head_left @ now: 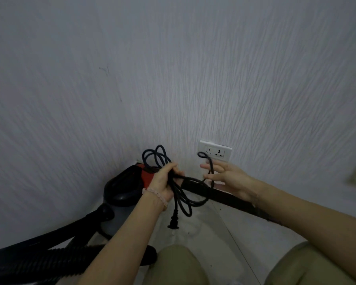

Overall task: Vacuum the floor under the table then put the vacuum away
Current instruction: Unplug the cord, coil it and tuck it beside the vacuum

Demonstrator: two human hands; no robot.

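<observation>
A grey, black and red vacuum cleaner (121, 194) stands in the wall corner at lower left, its black ribbed hose (29, 258) trailing off to the left. My left hand (164, 182) is closed around a bundle of coiled black power cord (185, 194); loops stick up above the fist and the plug (174, 221) dangles below, unplugged. My right hand (226, 175) is to the right, fingers spread, with a strand of the same cord draped across them and looping up in front of the white wall socket (220, 151).
Textured white walls meet in a corner straight ahead. A dark skirting board (234, 199) runs along the right wall above the pale tiled floor (214, 243). My knees in khaki shorts (181, 264) fill the bottom edge.
</observation>
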